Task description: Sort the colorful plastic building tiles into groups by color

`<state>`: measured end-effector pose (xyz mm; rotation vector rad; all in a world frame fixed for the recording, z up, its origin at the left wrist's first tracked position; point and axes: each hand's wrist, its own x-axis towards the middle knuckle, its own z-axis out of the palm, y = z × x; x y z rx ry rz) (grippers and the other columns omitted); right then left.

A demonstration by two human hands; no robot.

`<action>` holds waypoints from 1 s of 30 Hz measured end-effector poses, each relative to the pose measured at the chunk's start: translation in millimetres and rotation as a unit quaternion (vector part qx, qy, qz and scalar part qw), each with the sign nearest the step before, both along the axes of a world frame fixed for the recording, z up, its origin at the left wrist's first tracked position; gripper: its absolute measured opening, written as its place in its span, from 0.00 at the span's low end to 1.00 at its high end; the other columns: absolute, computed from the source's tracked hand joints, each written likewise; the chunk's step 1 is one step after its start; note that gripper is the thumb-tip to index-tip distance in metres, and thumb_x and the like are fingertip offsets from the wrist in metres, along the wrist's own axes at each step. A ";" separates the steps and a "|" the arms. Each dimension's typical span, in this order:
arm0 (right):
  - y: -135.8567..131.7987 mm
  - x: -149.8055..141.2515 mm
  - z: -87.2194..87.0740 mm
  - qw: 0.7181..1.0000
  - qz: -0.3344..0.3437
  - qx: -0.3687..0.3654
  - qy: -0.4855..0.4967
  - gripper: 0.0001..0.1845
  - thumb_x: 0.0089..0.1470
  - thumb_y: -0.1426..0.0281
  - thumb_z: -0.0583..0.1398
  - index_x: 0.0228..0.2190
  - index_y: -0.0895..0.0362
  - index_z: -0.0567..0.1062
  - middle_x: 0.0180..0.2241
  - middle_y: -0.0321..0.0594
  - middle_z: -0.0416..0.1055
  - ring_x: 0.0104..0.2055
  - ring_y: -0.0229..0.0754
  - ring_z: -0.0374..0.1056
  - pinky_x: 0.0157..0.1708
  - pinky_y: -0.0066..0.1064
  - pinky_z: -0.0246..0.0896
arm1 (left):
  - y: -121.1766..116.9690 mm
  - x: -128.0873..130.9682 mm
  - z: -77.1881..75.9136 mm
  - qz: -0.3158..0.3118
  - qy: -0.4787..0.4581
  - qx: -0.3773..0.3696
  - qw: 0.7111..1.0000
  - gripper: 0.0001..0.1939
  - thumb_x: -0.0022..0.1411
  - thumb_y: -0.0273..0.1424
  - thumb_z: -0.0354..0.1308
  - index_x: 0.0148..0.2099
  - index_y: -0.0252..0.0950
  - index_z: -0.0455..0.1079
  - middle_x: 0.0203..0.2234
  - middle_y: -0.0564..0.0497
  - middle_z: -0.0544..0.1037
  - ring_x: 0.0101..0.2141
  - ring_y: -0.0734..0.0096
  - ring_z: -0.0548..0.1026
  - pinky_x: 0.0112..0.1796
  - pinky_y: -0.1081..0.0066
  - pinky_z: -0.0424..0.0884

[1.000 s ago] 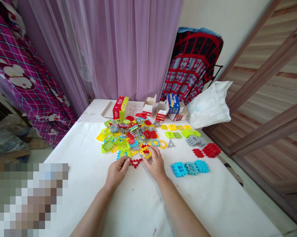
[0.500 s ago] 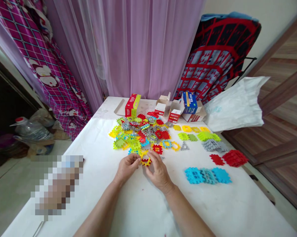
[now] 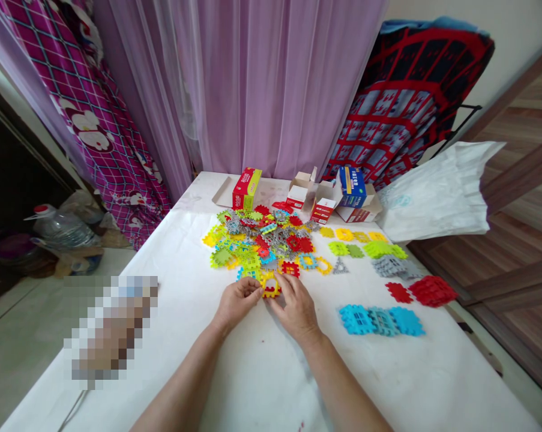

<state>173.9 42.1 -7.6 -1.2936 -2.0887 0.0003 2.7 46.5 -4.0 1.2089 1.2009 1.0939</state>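
Observation:
A yellow notched building block piece [image 3: 269, 278] with an open centre is held between my two hands at the near edge of a mixed pile; red shows through its opening. My left hand [image 3: 239, 301] pinches its left side between thumb and curled fingers. At its right side are the thumb and fingertips of my right hand [image 3: 296, 307], gripping the edge. The pile of toothed plastic pieces [image 3: 248, 245] in green, grey, red, yellow and blue lies just beyond. A red window-shaped piece [image 3: 290, 269] sits close to my right fingertips.
Sorted by colour on the right are yellow pieces [image 3: 344, 234], green pieces [image 3: 382, 250], grey pieces [image 3: 392, 266], red pieces [image 3: 433, 291] and blue pieces [image 3: 357, 319]. Opened small boxes [image 3: 246, 189] and a white bag [image 3: 437, 189] stand behind. A blurred-out object [image 3: 113, 327] lies left.
The camera view has shifted slightly, moving the scene a little to the right. Both hands stay around the yellow piece, which has tipped slightly between the fingers.

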 end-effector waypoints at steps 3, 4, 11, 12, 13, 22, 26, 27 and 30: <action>-0.4 -0.3 0.0 1.000 -0.003 -0.009 -0.011 0.26 0.54 0.68 0.59 0.54 0.58 0.67 0.45 0.50 0.70 0.48 0.50 0.67 0.47 0.41 0.66 | -1.6 0.2 -0.1 -0.010 0.023 0.016 1.000 0.16 0.50 0.43 0.62 0.32 0.35 0.69 0.22 0.54 0.75 0.21 0.78 0.69 0.23 0.77 0.64; -0.6 -0.5 -0.6 1.000 -0.004 -0.010 -0.009 0.25 0.53 0.68 0.59 0.53 0.58 0.68 0.45 0.49 0.70 0.48 0.50 0.68 0.47 0.41 0.66 | -2.3 0.1 -0.4 -0.014 0.034 0.022 0.999 0.15 0.51 0.43 0.62 0.33 0.35 0.70 0.23 0.54 0.76 0.21 0.77 0.70 0.24 0.77 0.65; -0.1 -0.3 -8.4 0.999 -0.015 -0.009 0.046 0.23 0.52 0.68 0.60 0.50 0.57 0.68 0.43 0.48 0.72 0.46 0.49 0.68 0.46 0.40 0.66 | -4.8 -3.5 -4.6 -0.023 0.100 0.066 0.993 0.16 0.58 0.44 0.55 0.33 0.36 0.71 0.23 0.53 0.77 0.24 0.74 0.72 0.26 0.75 0.67; 0.6 0.0 -10.1 0.998 -0.021 -0.011 0.058 0.23 0.52 0.67 0.60 0.50 0.57 0.67 0.43 0.48 0.72 0.46 0.48 0.69 0.46 0.40 0.67 | -4.7 -3.9 -5.1 -0.017 0.101 0.063 0.993 0.17 0.59 0.45 0.54 0.33 0.36 0.71 0.22 0.53 0.76 0.23 0.75 0.71 0.25 0.75 0.67; 1.3 0.5 -11.8 0.997 -0.031 -0.014 0.073 0.24 0.51 0.66 0.60 0.50 0.57 0.67 0.43 0.48 0.72 0.44 0.48 0.69 0.45 0.40 0.67 | -4.5 -4.3 -5.4 -0.008 0.102 0.059 0.993 0.18 0.60 0.46 0.53 0.33 0.36 0.71 0.22 0.53 0.76 0.22 0.75 0.70 0.25 0.75 0.67; 8.0 25.3 2.3 0.980 -0.103 -0.054 0.161 0.28 0.50 0.62 0.60 0.52 0.54 0.65 0.41 0.43 0.71 0.37 0.43 0.70 0.38 0.35 0.68 | -5.3 -5.0 0.5 0.015 0.108 0.055 0.992 0.20 0.59 0.48 0.51 0.31 0.37 0.70 0.22 0.53 0.75 0.22 0.74 0.70 0.25 0.74 0.68; 40.2 82.7 43.1 0.985 -0.136 -0.065 0.079 0.27 0.49 0.62 0.60 0.51 0.54 0.66 0.43 0.43 0.71 0.40 0.45 0.70 0.39 0.37 0.66 | -5.4 -5.9 3.3 0.012 0.109 0.046 0.993 0.20 0.58 0.49 0.51 0.31 0.37 0.69 0.22 0.53 0.75 0.22 0.73 0.71 0.26 0.74 0.68; 52.2 101.0 55.1 0.984 -0.154 -0.080 0.044 0.27 0.48 0.63 0.60 0.50 0.53 0.67 0.44 0.43 0.71 0.40 0.45 0.70 0.40 0.37 0.66 | -5.3 -6.1 3.0 0.010 0.111 0.047 0.993 0.20 0.58 0.49 0.51 0.30 0.38 0.69 0.22 0.53 0.75 0.22 0.73 0.71 0.26 0.74 0.68; 92.2 154.8 87.9 0.966 -0.222 -0.115 -0.069 0.28 0.47 0.66 0.62 0.51 0.53 0.69 0.48 0.45 0.69 0.45 0.47 0.69 0.43 0.36 0.64 | -4.9 -6.8 0.0 0.010 0.116 0.051 0.992 0.20 0.59 0.49 0.51 0.30 0.37 0.70 0.22 0.53 0.75 0.22 0.73 0.71 0.26 0.74 0.68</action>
